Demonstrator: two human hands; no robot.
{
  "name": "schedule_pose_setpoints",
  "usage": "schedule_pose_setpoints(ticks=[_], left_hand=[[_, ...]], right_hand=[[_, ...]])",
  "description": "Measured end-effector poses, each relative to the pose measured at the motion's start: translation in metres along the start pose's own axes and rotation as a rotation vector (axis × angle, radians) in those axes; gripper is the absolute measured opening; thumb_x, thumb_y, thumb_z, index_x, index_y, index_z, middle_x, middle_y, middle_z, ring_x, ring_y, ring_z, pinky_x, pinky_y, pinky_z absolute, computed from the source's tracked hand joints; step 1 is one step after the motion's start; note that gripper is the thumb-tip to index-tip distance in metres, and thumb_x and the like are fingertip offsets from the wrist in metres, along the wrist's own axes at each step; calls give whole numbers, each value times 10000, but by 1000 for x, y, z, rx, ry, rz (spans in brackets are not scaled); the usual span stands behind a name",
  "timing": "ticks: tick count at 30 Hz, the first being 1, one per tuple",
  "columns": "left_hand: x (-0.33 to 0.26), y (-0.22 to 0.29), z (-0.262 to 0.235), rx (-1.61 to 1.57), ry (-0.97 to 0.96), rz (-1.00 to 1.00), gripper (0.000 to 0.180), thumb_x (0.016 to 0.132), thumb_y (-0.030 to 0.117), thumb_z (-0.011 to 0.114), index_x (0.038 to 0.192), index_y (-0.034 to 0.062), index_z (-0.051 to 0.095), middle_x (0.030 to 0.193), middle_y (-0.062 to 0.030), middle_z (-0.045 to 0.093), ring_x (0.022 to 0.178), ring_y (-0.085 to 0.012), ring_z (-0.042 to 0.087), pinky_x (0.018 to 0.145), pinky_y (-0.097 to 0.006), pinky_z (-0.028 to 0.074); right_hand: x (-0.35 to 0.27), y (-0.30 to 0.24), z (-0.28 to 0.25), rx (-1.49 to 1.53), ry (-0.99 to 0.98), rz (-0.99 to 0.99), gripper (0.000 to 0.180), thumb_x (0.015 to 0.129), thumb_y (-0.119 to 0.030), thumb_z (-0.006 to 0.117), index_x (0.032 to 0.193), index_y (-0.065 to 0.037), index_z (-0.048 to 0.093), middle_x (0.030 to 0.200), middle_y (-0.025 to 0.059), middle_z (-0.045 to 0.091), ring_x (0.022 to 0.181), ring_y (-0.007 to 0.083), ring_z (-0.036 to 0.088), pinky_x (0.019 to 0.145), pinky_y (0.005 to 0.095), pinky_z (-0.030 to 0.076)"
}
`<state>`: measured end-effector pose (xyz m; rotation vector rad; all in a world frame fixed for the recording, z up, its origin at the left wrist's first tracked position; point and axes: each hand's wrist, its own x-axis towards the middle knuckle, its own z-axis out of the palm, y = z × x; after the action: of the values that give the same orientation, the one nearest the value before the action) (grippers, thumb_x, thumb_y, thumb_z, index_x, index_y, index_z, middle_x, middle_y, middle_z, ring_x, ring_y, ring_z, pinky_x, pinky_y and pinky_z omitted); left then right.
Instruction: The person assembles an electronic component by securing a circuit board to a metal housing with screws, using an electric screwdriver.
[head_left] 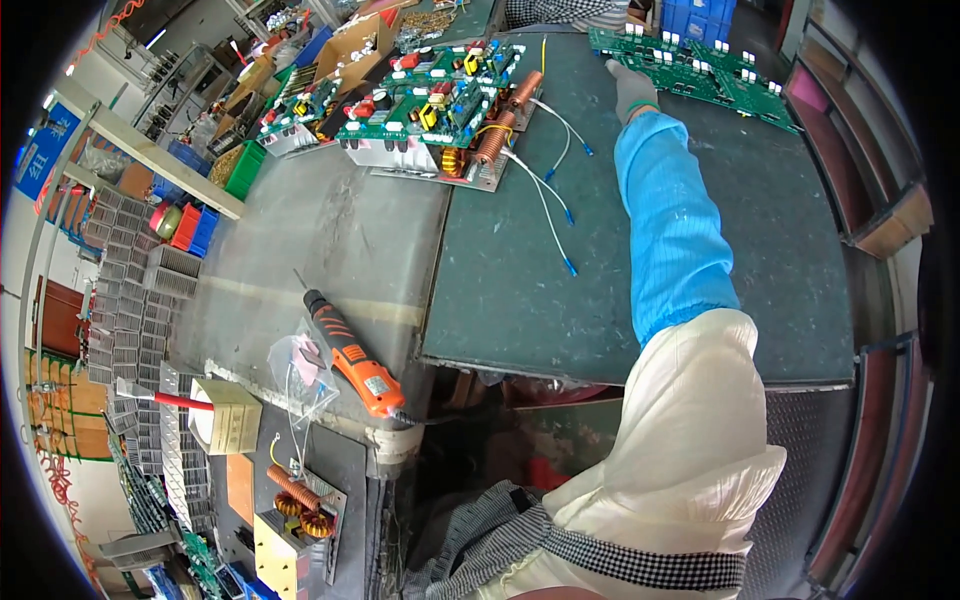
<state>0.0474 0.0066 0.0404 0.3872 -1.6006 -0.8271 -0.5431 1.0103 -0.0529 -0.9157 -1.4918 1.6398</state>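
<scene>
My right hand [630,88], in a grey glove with a blue sleeve behind it, reaches far across the dark green mat [620,260]. It touches the near edge of a row of bare green circuit boards [700,70] at the back right. I cannot tell whether the fingers grip a board. My left hand is out of view. A stack of populated circuit boards [430,105] with copper coils and blue-tipped white wires [550,200] lies at the back centre.
An orange electric screwdriver [352,355] lies on the grey bench beside a small plastic bag [300,365]. Stacks of metal heat sinks [130,310] fill the left. A coil assembly [300,505] sits lower left. Blue bins [700,15] stand behind the boards.
</scene>
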Motion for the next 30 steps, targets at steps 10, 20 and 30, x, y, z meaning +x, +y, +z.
schedule_pose_setpoints(ticks=[10,20,30], left_hand=[[-11,-27,-100,6,85,30,295,1026,369,634,1131,101,700,1098,-202,721,1029,-326,699,871,-448,547],[-90,118,30,-380,-241,-448,466,1087,309,497,1430,-5,530,979,12,602,828,-69,529,741,-210,423],[-252,186,224,-991,-1780,-1399,633,1002,436,624,1479,46,477,1380,-120,603,1221,-252,591,999,-401,491]], right_hand=[[-53,24,-65,-106,-14,-73,372,888,-341,760,1065,-17,711,993,115,735,910,268,698,800,407,525],[-346,-22,-163,453,-383,268,333,921,-240,721,1227,-129,653,1122,49,650,1080,263,598,948,428,497],[-539,-33,-281,573,-668,229,451,966,-239,678,1386,-103,588,1311,37,624,1203,275,581,1074,450,468]])
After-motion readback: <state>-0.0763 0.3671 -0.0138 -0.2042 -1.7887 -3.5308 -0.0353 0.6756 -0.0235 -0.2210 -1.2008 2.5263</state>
